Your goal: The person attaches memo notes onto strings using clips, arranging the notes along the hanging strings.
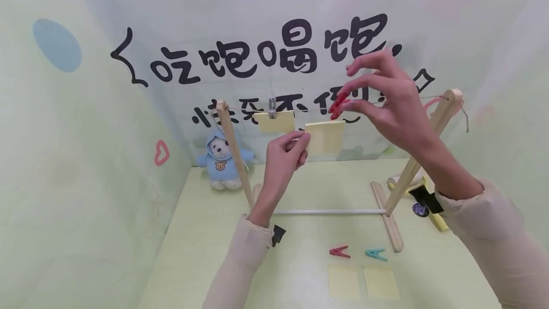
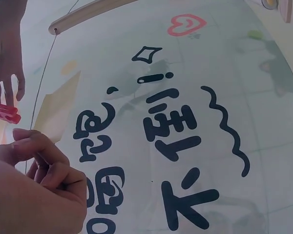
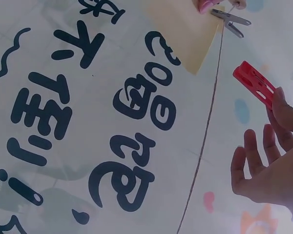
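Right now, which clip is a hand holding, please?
The red clip in the right hand; the pinkish clip and blue clip lie on the table, the grey clip hangs.

Pale yellow-green bench, far edge meeting the back wall. Back wall whitish, two rows of bold black lettering. Left wall pale green; blue oval high, pink heart lower. Right wall similarly pale. Light soft, diffuse.

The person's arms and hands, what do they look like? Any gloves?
The left sleeve and right sleeve are plain pale beige. A black piece shows beside each. The left hand and right hand are bare: no gloves.
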Demonstrator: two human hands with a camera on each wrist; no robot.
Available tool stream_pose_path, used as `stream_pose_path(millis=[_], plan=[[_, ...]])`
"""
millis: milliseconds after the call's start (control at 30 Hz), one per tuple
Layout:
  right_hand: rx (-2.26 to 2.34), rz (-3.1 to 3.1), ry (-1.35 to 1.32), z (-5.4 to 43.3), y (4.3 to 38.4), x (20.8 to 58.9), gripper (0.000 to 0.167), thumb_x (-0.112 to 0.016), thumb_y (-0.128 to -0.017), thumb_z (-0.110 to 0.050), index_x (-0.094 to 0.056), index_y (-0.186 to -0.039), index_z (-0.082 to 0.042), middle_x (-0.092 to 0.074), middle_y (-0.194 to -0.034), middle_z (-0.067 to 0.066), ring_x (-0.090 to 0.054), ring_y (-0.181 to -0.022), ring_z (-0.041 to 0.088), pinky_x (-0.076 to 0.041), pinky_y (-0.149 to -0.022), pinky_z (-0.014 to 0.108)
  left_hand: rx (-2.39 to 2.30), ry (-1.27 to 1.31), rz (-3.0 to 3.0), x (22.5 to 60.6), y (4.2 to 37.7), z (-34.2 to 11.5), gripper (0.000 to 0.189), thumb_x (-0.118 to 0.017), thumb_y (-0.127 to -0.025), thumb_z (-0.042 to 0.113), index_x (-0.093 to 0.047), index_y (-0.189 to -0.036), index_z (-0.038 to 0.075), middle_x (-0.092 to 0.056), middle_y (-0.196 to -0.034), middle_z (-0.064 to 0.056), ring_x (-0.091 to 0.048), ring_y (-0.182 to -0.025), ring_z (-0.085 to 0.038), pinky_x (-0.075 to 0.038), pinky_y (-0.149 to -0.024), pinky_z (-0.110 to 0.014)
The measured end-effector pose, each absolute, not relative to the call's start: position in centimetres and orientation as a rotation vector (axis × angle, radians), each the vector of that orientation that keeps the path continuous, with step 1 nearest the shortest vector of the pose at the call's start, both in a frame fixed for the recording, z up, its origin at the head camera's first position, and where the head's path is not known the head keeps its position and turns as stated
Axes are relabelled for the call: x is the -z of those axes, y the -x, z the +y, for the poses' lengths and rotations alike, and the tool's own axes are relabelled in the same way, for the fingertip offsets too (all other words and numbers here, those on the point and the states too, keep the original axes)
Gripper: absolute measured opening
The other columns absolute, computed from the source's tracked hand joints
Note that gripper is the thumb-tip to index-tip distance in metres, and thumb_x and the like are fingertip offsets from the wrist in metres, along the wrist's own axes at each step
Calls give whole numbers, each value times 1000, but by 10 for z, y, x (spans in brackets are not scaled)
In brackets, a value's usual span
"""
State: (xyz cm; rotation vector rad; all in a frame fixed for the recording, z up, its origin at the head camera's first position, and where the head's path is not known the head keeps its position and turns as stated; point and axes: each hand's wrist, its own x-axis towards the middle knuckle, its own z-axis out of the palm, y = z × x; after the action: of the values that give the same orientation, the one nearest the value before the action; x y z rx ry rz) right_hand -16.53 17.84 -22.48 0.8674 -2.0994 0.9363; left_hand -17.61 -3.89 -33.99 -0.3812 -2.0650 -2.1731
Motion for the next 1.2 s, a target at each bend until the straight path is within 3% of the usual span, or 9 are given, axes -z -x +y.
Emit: stream_pose_path(millis=[100, 167, 333, 533, 833, 1200], plan=[[-958, -2101, -860, 176, 172, 221, 20, -90, -82, 10, -79, -100, 10, -61, -123, 2, -47, -132, 0, -40, -111, 23, 2233, 376, -2009, 337, 178, -37, 25, -70, -109, 15, -77, -120, -6, -57, -57, 4, -44, -49, -7, -33, -48, -19], [-975, -2112, -852, 174, 176, 220, 19, -90, -83, 8, -80, -99, 9, -60, -122, -3, -48, -132, 2, -39, -112, 26, 2258, 366, -1974, 335, 179, -37, 25, -70, -109, 13, -77, -122, -7, -58, -56, 4, -45, -48, -7, -34, -47, -18], [-1004, -2137, -841, 167, 184, 216, 16, -89, -85, 7, -81, -99, 7, -60, -120, 13, -54, -135, 20, -37, -114, 34, 2284, 352, -1926, 331, 179, -35, 26, -69, -109, 12, -75, -125, -8, -59, -54, 4, -47, -45, -6, -36, -44, -18], [-1043, -2153, -859, 163, 189, 217, 15, -89, -83, 11, -81, -96, 7, -56, -113, -4, -56, -133, 25, -34, -116, 38, 2279, 350, -1921, 326, 179, -34, 29, -69, -110, 14, -74, -128, -7, -57, -52, 4, -45, -42, -6, -35, -43, -19], [-1067, -2203, -849, 159, 193, 219, 15, -88, -85, 11, -81, -98, 7, -60, -116, 15, -56, -134, 32, -34, -119, 51, 2284, 319, -1918, 324, 179, -34, 28, -68, -110, 13, -75, -128, -7, -57, -50, 3, -45, -41, -6, -35, -42, -18], [-1028, -2304, -850, 156, 195, 224, 19, -90, -87, 5, -82, -104, 4, -58, -122, 17, -52, -134, 33, -37, -114, 52, 2287, 324, -1903, 323, 178, -35, 28, -67, -111, 14, -74, -129, -7, -58, -52, 4, -46, -42, -6, -36, -43, -18]])
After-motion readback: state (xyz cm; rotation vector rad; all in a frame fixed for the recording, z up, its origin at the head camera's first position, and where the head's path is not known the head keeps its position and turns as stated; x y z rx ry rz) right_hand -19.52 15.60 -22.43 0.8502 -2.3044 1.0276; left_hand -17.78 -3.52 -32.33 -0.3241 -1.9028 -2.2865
